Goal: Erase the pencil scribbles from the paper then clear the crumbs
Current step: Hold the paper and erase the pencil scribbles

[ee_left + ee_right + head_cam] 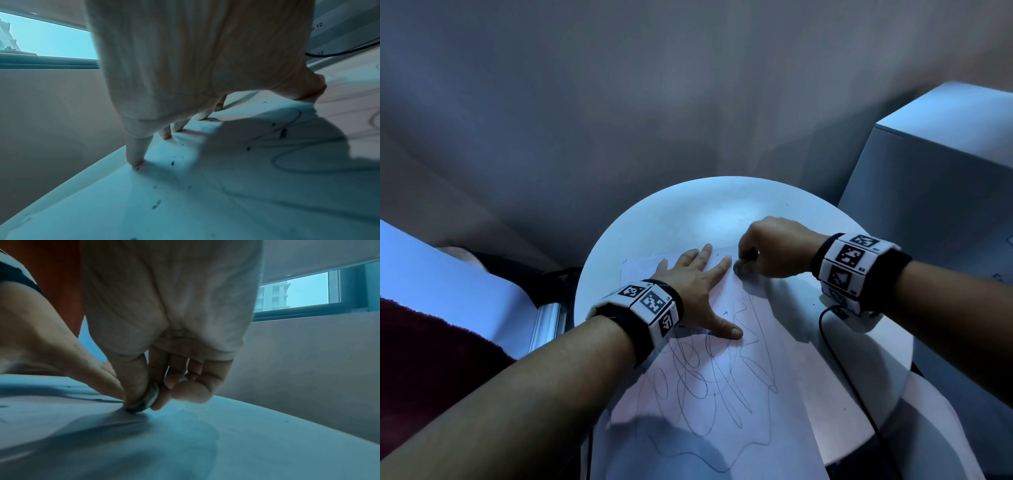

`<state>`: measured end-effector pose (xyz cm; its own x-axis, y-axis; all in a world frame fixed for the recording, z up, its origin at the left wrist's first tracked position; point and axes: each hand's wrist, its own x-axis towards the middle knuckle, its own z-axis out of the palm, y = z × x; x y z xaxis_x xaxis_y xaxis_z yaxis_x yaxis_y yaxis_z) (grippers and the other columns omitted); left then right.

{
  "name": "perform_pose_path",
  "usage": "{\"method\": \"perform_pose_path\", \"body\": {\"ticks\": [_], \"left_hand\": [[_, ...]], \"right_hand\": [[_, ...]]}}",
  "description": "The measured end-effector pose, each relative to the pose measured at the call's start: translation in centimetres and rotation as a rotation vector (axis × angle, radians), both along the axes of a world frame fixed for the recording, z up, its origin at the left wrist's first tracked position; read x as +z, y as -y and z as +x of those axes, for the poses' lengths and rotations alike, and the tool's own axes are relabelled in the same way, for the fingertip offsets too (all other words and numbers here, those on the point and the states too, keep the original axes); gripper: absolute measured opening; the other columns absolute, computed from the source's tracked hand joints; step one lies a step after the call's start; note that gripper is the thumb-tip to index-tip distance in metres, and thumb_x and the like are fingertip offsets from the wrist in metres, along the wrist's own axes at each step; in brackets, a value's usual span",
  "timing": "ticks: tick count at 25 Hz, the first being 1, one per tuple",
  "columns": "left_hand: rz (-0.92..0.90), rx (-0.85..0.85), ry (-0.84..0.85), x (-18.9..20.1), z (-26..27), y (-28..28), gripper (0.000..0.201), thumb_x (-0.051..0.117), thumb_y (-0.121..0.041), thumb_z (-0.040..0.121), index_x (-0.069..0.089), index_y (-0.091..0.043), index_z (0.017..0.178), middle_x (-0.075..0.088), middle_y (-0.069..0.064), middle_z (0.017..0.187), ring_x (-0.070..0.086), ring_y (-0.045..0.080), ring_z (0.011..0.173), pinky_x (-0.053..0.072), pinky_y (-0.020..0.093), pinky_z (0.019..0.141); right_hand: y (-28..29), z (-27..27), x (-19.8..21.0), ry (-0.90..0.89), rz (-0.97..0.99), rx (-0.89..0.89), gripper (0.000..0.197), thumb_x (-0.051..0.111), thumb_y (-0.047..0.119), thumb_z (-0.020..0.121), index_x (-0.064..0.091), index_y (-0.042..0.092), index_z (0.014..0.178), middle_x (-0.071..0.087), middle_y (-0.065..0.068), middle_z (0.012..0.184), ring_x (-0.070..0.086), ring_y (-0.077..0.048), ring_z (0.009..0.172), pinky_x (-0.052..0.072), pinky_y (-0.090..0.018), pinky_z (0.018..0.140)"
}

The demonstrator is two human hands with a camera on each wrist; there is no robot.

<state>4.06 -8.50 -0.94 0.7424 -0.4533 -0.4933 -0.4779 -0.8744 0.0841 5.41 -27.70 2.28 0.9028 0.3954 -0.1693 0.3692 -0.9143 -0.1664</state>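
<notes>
A white sheet of paper [722,404] lies on the round white table [688,212], covered with looping pencil scribbles [702,377]. My left hand [702,287] lies flat on the sheet's upper part, fingers spread and pressing it down; the left wrist view shows the fingertips [137,160] on the paper among dark eraser crumbs [172,163]. My right hand [748,257] pinches a small round eraser [147,400] between thumb and fingers. The eraser touches the paper near its far right corner, right beside my left index fingertip [107,381].
A tall white box [935,178] stands against the table's right side. A black cable [835,346] runs from my right wrist across the table's right edge. Dark red fabric [424,359] and a white ledge lie to the left. A grey wall rises behind.
</notes>
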Motion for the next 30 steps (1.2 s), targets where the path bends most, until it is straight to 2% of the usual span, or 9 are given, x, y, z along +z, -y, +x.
{"method": "perform_pose_path", "body": {"ticks": [3,5,9,13,17,19,23,27,30], "left_hand": [[-0.023,-0.002,-0.002,0.0,0.0,0.0,0.130,0.063,-0.088,0.062,-0.014,-0.043,0.156,-0.024,0.002,0.166,-0.016,0.023,0.153,0.002,0.062,0.119],[-0.031,0.001,-0.008,0.0,0.0,0.1,0.129,0.065,-0.087,0.063,-0.014,-0.044,0.156,-0.024,0.002,0.166,-0.016,0.023,0.153,0.001,0.062,0.119],[-0.007,-0.001,-0.004,0.0,0.0,0.1,0.130,0.064,-0.087,0.063,-0.013,-0.041,0.157,-0.024,0.001,0.166,-0.017,0.023,0.153,0.001,0.061,0.119],[-0.023,0.002,-0.016,0.1,0.1,0.1,0.129,0.066,-0.086,0.063,-0.013,-0.045,0.156,-0.024,0.002,0.166,-0.016,0.024,0.153,0.001,0.063,0.118],[-0.004,-0.003,0.006,0.1,-0.1,0.1,0.129,0.064,-0.087,0.063,-0.013,-0.042,0.157,-0.023,0.002,0.166,-0.016,0.024,0.153,0.002,0.062,0.119],[-0.010,-0.006,0.005,0.0,-0.1,0.0,0.129,0.064,-0.087,0.064,-0.013,-0.042,0.157,-0.023,0.002,0.166,-0.016,0.023,0.153,0.002,0.061,0.119],[-0.004,-0.010,0.008,0.2,-0.2,0.1,0.129,0.063,-0.087,0.065,-0.013,-0.038,0.158,-0.025,0.000,0.165,-0.015,0.024,0.154,0.004,0.062,0.119],[-0.063,-0.084,0.101,0.2,-1.0,0.2,0.116,0.063,-0.080,0.072,0.006,-0.030,0.160,-0.013,-0.001,0.169,-0.002,0.021,0.155,0.020,0.054,0.120],[-0.063,-0.110,0.105,0.2,-1.3,0.0,0.116,0.060,-0.079,0.076,0.003,-0.025,0.161,-0.006,-0.001,0.169,-0.003,0.017,0.155,0.017,0.051,0.122]], "right_hand": [[-1.6,-2.7,-0.2,0.074,-0.082,0.173,0.017,0.056,0.030,0.088,0.065,0.018,0.079,0.065,-0.001,0.080,0.052,-0.026,0.071,0.035,-0.028,0.060],[-1.9,-4.0,0.1,0.039,-0.148,0.291,0.018,0.054,0.030,0.090,0.068,0.019,0.084,0.066,0.000,0.086,0.052,-0.024,0.072,0.035,-0.029,0.061],[-0.8,-0.9,0.7,0.085,-0.100,0.121,0.026,0.057,0.044,0.089,0.068,0.022,0.083,0.070,-0.001,0.085,0.063,-0.031,0.081,0.044,-0.030,0.063],[-1.6,-3.3,-0.3,0.026,-0.067,0.274,0.020,0.056,0.036,0.089,0.069,0.022,0.083,0.070,0.001,0.086,0.060,-0.025,0.077,0.038,-0.028,0.062],[-1.1,-1.5,0.6,0.093,-0.130,0.146,0.029,0.056,0.048,0.090,0.069,0.022,0.088,0.071,0.002,0.084,0.062,-0.028,0.077,0.045,-0.029,0.064],[-1.2,-1.5,0.0,0.093,-0.096,0.157,0.028,0.056,0.046,0.090,0.069,0.021,0.085,0.070,-0.001,0.081,0.062,-0.028,0.074,0.044,-0.030,0.062],[-0.5,-3.4,-0.7,-0.078,0.017,0.194,0.025,0.060,0.042,0.091,0.070,0.020,0.083,0.070,0.001,0.082,0.062,-0.022,0.074,0.053,-0.036,0.069],[1.1,-2.0,-1.1,-0.026,0.241,0.027,0.023,0.067,0.038,0.091,0.071,0.016,0.083,0.070,0.000,0.081,0.061,-0.019,0.075,0.052,-0.035,0.075],[1.3,-2.1,-1.6,-0.017,0.221,0.026,0.023,0.067,0.038,0.089,0.071,0.016,0.082,0.070,0.000,0.079,0.061,-0.022,0.075,0.054,-0.037,0.074]]}}
